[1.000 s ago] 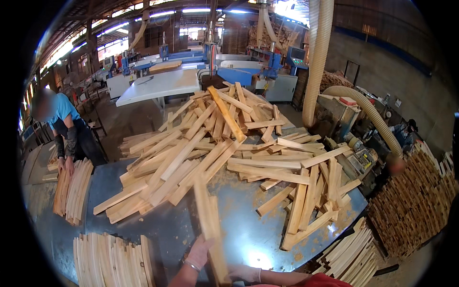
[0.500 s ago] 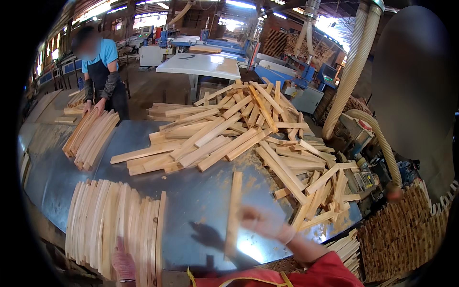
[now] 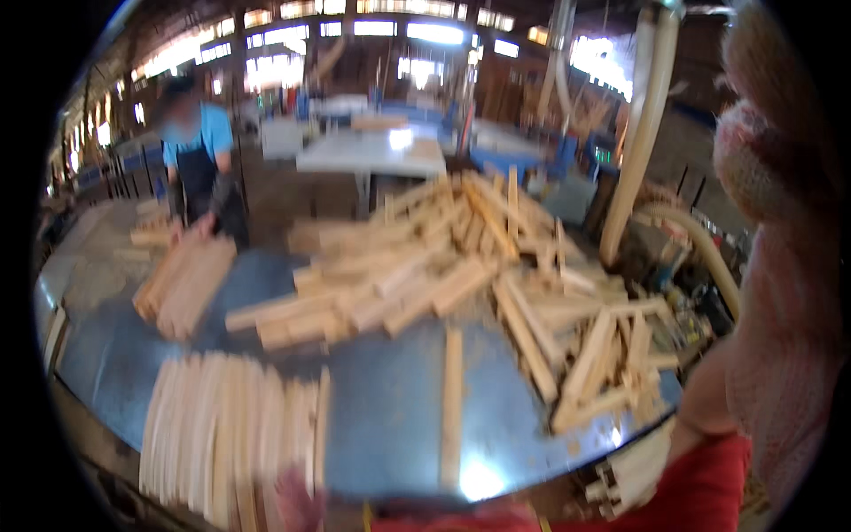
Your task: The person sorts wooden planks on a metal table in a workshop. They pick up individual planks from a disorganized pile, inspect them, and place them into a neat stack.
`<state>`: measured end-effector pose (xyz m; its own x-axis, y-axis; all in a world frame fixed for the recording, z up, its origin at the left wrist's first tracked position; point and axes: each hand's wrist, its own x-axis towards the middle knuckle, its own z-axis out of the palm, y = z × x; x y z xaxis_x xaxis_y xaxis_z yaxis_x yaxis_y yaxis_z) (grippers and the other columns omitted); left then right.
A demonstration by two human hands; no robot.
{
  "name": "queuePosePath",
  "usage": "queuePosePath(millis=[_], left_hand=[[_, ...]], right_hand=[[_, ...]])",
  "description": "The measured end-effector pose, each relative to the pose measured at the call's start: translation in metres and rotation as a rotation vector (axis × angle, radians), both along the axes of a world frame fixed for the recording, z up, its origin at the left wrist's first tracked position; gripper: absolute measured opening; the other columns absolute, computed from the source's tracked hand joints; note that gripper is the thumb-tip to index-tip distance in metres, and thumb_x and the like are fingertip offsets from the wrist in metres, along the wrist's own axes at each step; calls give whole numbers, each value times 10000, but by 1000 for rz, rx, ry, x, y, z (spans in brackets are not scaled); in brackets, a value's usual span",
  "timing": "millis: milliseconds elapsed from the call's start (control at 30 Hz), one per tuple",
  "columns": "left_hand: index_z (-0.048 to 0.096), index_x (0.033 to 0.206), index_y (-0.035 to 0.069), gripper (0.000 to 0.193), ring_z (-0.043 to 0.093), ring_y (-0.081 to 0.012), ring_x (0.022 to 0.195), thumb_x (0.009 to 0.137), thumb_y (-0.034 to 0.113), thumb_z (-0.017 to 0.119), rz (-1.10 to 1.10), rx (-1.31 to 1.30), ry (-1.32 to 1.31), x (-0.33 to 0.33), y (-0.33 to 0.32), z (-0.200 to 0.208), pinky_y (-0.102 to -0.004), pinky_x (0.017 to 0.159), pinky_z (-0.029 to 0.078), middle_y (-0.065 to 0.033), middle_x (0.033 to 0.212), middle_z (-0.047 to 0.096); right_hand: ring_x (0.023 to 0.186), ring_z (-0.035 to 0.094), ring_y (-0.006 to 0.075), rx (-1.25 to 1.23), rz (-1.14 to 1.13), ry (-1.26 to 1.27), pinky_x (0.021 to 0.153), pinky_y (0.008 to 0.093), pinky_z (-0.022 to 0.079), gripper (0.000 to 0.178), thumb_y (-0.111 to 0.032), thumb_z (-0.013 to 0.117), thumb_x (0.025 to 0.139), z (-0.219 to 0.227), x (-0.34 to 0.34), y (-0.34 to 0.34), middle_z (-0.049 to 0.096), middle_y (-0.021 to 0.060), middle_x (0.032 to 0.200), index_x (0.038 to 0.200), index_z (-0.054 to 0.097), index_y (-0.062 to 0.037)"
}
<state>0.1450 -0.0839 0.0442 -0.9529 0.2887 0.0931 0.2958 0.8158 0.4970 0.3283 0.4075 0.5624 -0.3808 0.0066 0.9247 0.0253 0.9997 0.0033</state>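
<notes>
Close in front of the camera, along the right edge, my right hand (image 3: pixel 771 230) is raised in a pale knitted glove; it is blurred and I cannot make out its fingers. My left hand (image 3: pixel 300 501), gloved in pink, is at the lower edge beside the right end of a row of wooden slats (image 3: pixel 213 434). Motion smears its fingers, and whether it touches the slats does not show. A single slat (image 3: pixel 452 408) lies lengthwise on the metal table (image 3: pixel 381 426), right of that row and apart from both hands.
A large loose pile of wooden strips (image 3: pixel 399 284) covers the table's far middle and right. At the far left a co-worker (image 3: pixel 204 160) in a blue shirt has both hands on a bundle of slats (image 3: pixel 186 279). A ribbed hose (image 3: pixel 643 133) hangs at the right.
My right hand has risen from beside the single slat to close before the camera. My left hand has shifted right along the row. The view has tilted up and blurred.
</notes>
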Motion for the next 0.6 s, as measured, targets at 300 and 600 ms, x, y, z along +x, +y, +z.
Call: queuePosePath(millis=[300, 600], left_hand=[[501, 1568, 77, 746, 573, -396, 1351, 931, 406, 708, -385, -165, 217, -11, 122, -32, -516, 1149, 456, -223, 1501, 573], [561, 1497, 53, 761, 596, -392, 1261, 868, 431, 764, -652, -185, 192, -20, 257, -81, -504, 1065, 490, -209, 1409, 605]], right_hand=[[1251, 581, 251, -142, -311, -60, 1094, 407, 486, 808, -354, 867, 872, 21, 35, 36, 599, 129, 1367, 1526, 528, -20], [1359, 561, 272, -31, -72, -34, 1153, 418, 464, 921, -398, 902, 841, -29, -85, 173, 577, 154, 1480, 1566, 491, -6]])
